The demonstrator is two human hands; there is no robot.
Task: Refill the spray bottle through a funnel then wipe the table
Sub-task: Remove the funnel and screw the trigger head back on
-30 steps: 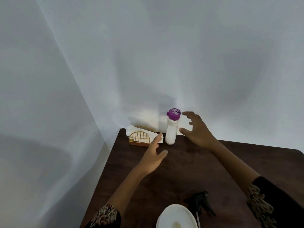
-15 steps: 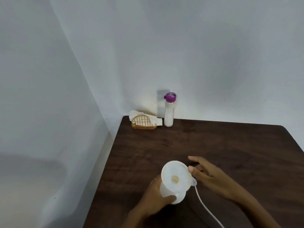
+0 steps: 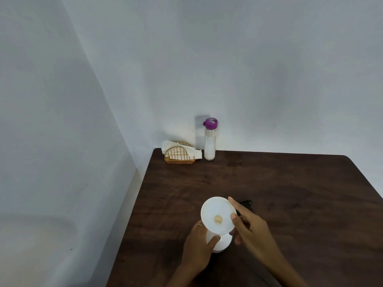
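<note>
I see my left hand (image 3: 199,246) wrapped around the white bottle (image 3: 222,243) standing near the table's (image 3: 300,193) front edge. A white funnel (image 3: 217,214) sits in its neck; my right hand (image 3: 251,228) pinches the funnel rim. The black sprayer (image 3: 245,203) lies just behind. At the far corner stand a purple-capped bottle (image 3: 209,141), cap print unreadable, and a napkin holder (image 3: 179,155).

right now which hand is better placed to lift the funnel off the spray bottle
The right hand: its fingers already touch the white funnel's rim, while the left hand grips the spray bottle body below and is better kept there to steady it.
</note>
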